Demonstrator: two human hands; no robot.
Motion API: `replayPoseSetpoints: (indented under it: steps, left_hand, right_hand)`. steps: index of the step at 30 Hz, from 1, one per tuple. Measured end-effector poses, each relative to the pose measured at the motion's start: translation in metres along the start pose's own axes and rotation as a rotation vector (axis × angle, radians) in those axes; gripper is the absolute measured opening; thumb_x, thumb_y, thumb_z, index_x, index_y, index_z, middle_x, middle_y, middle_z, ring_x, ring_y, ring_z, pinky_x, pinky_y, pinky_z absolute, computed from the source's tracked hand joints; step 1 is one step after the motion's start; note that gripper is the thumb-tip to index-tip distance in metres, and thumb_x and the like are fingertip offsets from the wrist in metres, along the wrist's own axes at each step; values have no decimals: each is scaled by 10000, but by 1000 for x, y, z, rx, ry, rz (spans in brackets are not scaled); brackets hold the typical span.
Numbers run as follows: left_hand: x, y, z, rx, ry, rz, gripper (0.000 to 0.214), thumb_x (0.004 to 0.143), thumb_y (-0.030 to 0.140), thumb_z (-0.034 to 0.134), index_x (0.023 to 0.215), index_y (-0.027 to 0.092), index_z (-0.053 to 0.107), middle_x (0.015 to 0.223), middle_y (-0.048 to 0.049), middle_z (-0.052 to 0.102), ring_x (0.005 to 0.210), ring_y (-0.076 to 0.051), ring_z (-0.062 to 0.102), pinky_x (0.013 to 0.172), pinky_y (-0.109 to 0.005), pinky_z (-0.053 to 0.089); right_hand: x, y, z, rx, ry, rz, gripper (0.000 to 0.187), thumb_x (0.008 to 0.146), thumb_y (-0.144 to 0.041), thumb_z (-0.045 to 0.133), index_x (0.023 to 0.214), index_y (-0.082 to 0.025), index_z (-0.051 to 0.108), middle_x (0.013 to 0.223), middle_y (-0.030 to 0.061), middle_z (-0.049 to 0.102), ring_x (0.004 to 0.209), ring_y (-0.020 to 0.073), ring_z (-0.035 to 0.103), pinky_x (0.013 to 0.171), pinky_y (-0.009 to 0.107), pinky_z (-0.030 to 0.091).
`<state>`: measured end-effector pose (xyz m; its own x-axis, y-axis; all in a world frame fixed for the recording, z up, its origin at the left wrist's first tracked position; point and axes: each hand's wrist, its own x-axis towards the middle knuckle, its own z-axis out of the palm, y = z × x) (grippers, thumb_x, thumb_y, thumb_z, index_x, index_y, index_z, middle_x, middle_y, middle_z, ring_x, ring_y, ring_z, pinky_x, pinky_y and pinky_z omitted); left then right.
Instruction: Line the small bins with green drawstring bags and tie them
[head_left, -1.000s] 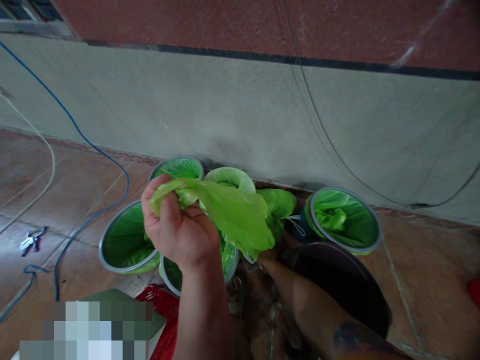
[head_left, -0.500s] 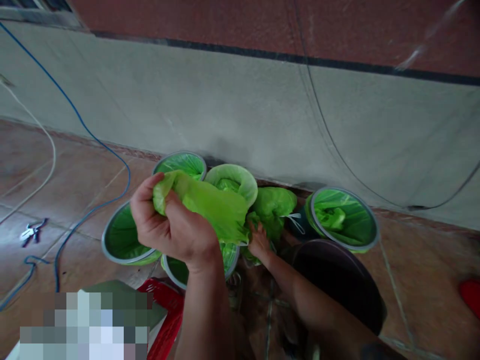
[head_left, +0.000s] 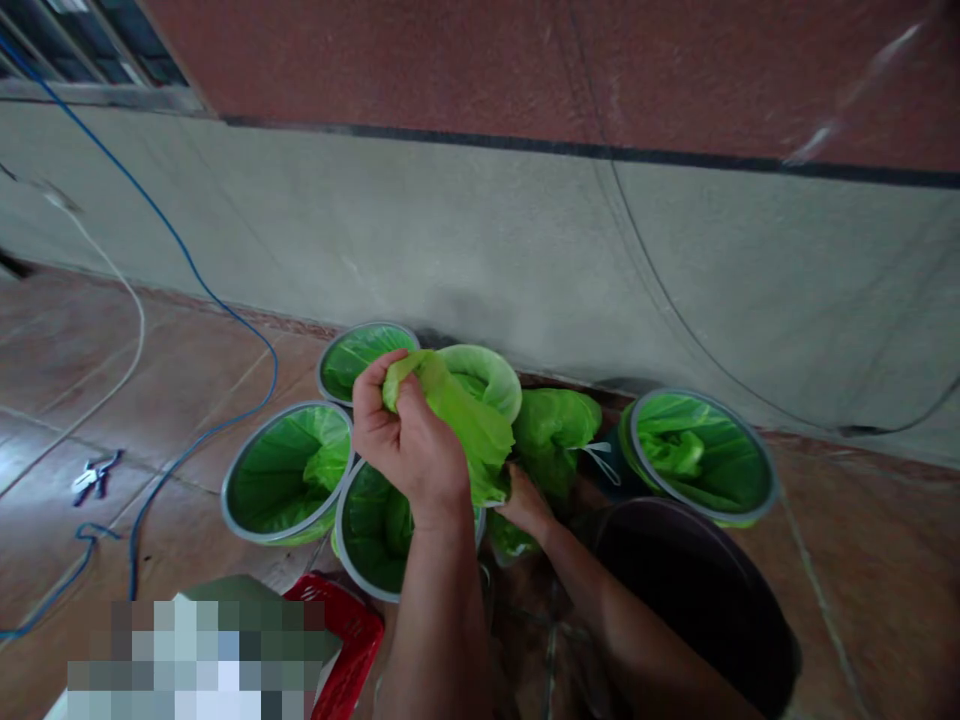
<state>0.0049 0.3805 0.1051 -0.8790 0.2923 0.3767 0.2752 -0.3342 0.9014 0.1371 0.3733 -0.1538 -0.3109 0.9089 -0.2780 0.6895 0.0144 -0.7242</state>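
No legible text, labels, brands, numbers or signs anywhere.

So it's one thin plastic bag [head_left: 480,430], bright lime green, slightly see-through where the light gets to it, and pretty wrinkled. The top end is bunched up and pinched between the thumb and fingers of the left hand [head_left: 409,435], with a bit of it folded over the fingers. From there it slopes down to the right in a loose, creased sheet, not pulled flat at all. Its lower edge is kinda ragged looking and sits right at the right hand [head_left: 527,503], whose fingertips are hidden, so can't tell how that end is gripped
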Motion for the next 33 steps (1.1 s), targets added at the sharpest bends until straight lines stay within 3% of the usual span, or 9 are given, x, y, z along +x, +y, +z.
replayPoseSetpoints:
  steps: [5,7,11,15,18,21,23,27,33]
  left_hand:
    - [4,-7,-5,9,-31,-88,170,837,228,499,935,162,620,838,17,599,781,-108,608,741,-248,509]
    - [9,-12,-11,17,-27,-123,171,839,254,510,945,162,609,854,11,600,795,-117,613,758,-264,521]
    - [26,-26,-22,106,-47,-197,260,817,248,572,1059,155,581,959,-29,630,915,-157,633,879,-332,527]
    - [17,-23,-20,379,-230,-291,715,735,214,704,1381,129,411,1383,-202,490,1273,-289,518,1091,-472,406]
    - [-33,4,-11,383,-544,-285,771,741,263,725,1422,122,393,1545,-266,261,1292,-333,508,1101,-500,396]
    - [-116,49,-4,69,-1081,-99,665,772,296,701,1387,196,467,1493,-168,415,1286,-294,524,1083,-448,437]
    - [-171,77,-5,-10,-1225,30,664,768,268,701,1388,197,472,1472,-149,458,1344,-288,470,1129,-442,390]
    - [-226,104,-10,63,-1251,73,435,822,121,533,1250,177,585,1213,-131,658,1160,-250,616,1039,-399,473]
    - [-188,97,-23,449,-1035,302,448,785,73,496,1204,149,634,1173,-147,675,1101,-277,643,1008,-390,482]
  right_hand:
    - [-18,-17,-13,105,133,-9,140,793,-284,575,833,-187,668,815,53,710,779,193,645,756,291,471]
    - [-26,-20,-31,209,217,13,249,817,-356,515,635,-203,589,596,10,607,615,166,570,638,273,434]
    - [-51,-27,-101,668,430,76,290,729,-487,595,702,-199,617,607,-13,608,576,151,546,577,264,427]
    - [-103,-39,-199,996,649,137,381,562,-503,777,737,-196,635,624,-10,642,535,143,556,516,259,435]
    - [-154,-53,-255,975,718,44,375,561,-486,814,729,-190,658,615,-16,648,528,128,555,522,246,453]
    - [-198,-72,-280,923,679,-27,337,633,-472,792,775,-183,693,603,-21,648,502,115,541,503,233,450]
    - [-222,-84,-284,829,654,-105,318,678,-466,762,798,-176,715,607,-19,650,491,105,528,485,222,432]
    - [-265,-97,-287,566,608,-290,266,754,-419,693,853,-178,752,734,14,716,623,130,616,601,240,493]
    - [-331,-68,-323,20,688,-316,223,861,-288,584,1001,-227,747,961,34,717,862,167,672,807,296,521]
